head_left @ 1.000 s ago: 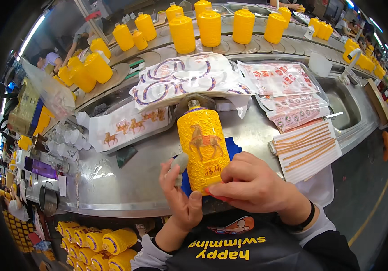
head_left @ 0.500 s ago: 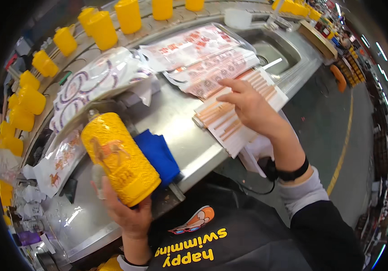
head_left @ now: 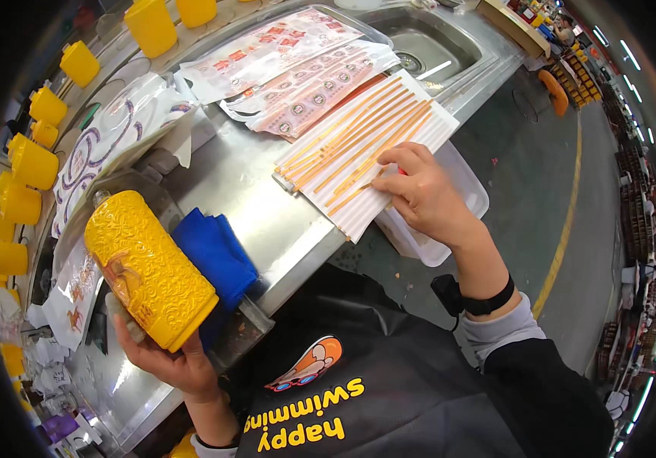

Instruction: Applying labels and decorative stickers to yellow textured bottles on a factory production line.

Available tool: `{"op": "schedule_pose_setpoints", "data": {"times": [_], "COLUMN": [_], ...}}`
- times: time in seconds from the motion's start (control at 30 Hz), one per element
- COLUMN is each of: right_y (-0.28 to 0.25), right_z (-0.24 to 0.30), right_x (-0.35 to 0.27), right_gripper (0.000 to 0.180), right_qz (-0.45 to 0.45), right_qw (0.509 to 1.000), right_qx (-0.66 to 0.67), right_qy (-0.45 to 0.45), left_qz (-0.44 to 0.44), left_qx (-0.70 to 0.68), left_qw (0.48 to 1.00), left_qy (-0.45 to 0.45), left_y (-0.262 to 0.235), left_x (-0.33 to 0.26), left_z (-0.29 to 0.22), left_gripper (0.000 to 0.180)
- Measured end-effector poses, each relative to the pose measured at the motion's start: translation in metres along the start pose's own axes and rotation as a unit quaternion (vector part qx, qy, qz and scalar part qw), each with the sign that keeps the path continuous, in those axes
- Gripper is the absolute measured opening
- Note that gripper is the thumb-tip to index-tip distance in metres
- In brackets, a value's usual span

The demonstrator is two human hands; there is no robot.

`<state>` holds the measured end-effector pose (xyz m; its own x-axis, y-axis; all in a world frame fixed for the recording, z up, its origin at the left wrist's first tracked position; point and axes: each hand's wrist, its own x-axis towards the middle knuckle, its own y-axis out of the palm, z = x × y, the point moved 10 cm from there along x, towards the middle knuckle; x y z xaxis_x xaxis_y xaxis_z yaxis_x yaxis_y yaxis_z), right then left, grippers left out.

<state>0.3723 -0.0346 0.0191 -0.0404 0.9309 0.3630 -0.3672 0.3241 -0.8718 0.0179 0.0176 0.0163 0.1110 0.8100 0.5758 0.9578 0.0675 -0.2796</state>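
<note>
My left hand (head_left: 175,366) is wrapped round the lower part of a yellow ceramic-looking bottle (head_left: 152,267) with raised scrollwork and a horse picture on its side. The bottle tilts, its neck pointing to the far left. A grey covering shows on one finger. My right hand (head_left: 427,191) is over a white ridged sheet (head_left: 438,126) bearing several narrow gold strips (head_left: 358,137). Its thumb and forefinger curl toward each other at the near strips. Something small and red shows between them; what they pinch cannot be made out.
A folded blue cloth (head_left: 217,256) lies on the metal bench (head_left: 244,175) beside the bottle. Printed decal sheets (head_left: 282,46) lie farther back, near a sink (head_left: 442,46). Under the strip sheet's edge stands a pale plastic tub (head_left: 469,183). Several yellow bottles (head_left: 34,160) line the far left.
My right hand has come down onto the near strips and its fingers have drawn together. The bottle has turned in my left hand, its horse picture now toward the left. The view has shifted.
</note>
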Motion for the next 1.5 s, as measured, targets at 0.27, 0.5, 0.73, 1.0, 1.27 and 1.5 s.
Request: {"op": "schedule_pose_setpoints", "data": {"times": [0.27, 0.5, 0.73, 1.0, 1.27, 1.5], "right_y": [0.005, 0.006, -0.003, -0.003, -0.004, 0.042], "right_z": [0.002, 0.033, 0.072, 0.17, 0.24, 0.213], "right_x": [0.007, 0.01, 0.037, 0.072, 0.083, 0.08], "right_gripper": [0.018, 0.01, 0.011, 0.014, 0.016, 0.013], "right_qz": [-0.026, -0.037, 0.002, 0.085, 0.103, 0.132], "right_qw": [1.0, 0.998, 0.977, 0.941, 0.9, 0.916], "right_qx": [0.016, 0.044, 0.21, 0.257, 0.314, 0.322], "right_qy": [0.004, -0.037, -0.024, -0.201, -0.284, -0.199], "left_qz": [0.013, 0.048, 0.11, 0.032, 0.138, 0.085], "left_qx": [-0.043, 0.227, 0.446, 0.271, 0.103, 0.077], "left_qw": [0.999, 0.97, 0.863, 0.953, 0.984, 0.991], "left_qy": [-0.022, 0.073, 0.21, 0.129, 0.054, -0.075], "left_y": [-0.003, -0.006, 0.018, -0.019, -0.007, -0.024], "left_x": [0.002, -0.004, 0.004, -0.008, 0.03, 0.002], "left_z": [0.01, -0.019, -0.059, -0.033, -0.07, -0.033], "left_gripper": [0.085, 0.068, 0.038, 0.054, 0.036, 0.013]}}
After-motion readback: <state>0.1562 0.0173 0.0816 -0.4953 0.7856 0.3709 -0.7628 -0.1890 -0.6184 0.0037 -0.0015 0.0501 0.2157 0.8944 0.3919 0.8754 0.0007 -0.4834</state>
